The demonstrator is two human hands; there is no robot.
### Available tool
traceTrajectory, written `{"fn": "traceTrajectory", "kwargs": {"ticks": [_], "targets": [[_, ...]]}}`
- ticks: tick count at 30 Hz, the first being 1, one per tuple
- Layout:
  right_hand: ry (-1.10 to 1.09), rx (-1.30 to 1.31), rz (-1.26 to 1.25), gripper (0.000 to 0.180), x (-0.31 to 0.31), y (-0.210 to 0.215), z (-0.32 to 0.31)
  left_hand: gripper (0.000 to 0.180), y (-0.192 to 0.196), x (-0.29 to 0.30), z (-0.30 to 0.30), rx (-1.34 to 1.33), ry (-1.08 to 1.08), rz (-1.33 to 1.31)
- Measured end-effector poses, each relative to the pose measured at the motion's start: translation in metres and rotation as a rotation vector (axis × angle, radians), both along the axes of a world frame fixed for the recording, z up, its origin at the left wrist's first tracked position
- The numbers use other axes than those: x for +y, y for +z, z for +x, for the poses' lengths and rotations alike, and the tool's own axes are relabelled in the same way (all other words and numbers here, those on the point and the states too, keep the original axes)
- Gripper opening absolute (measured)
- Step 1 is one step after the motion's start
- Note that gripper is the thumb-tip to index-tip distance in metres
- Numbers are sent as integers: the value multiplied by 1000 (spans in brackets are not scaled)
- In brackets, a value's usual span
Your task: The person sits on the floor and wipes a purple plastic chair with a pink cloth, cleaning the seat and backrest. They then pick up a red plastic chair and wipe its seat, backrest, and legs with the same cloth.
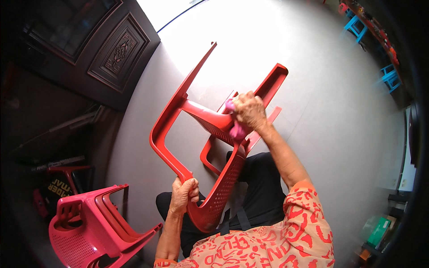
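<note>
A red plastic armchair (166, 129) lies tipped on its side across my lap, its legs pointing away from me. My left hand (183, 193) is closed round the chair's arm and back corner close to my body. On the far side, my right hand (250, 110) presses a pink cloth (239, 129) against the chair where a leg meets the seat. Part of the cloth is hidden under my fingers. The perforated backrest (219, 196) rests toward my lap, between my two arms.
Stacked pink and red plastic chairs (85, 228) stand at the lower left. A dark carved door (118, 51) is at the upper left. Blue stools (356, 27) stand along a cluttered table at the far right. A green box (378, 232) sits at the lower right. Grey floor (330, 111) surrounds me.
</note>
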State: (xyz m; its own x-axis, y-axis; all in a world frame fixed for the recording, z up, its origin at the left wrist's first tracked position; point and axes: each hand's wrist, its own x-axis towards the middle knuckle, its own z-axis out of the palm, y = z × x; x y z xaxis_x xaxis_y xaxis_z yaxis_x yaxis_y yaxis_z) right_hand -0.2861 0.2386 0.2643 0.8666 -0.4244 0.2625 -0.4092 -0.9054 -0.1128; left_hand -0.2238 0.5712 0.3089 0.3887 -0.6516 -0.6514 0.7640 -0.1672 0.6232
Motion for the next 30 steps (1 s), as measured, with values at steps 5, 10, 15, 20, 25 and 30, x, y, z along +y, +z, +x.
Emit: {"fn": "traceTrajectory", "kwargs": {"ticks": [5,10,15,20,25,30], "targets": [[-214,98,-82,17,-69,-19,-34,30,11,-6,6,-135,-84,43],[-273,154,13,18,-60,-34,-74,29,19,-11,2,-216,-164,118],[-170,165,199,20,7,-52,-73,40,7,-6,-12,-388,-254,209],[-97,-272,299,33,30,0,-45,45,-15,5,-26,-548,-295,217],[183,-595,73,29,69,46,54,43,-22,12,-40,-564,-309,235],[265,-589,22,15,50,22,105,41,-16,8,-46,-517,-310,238]]}}
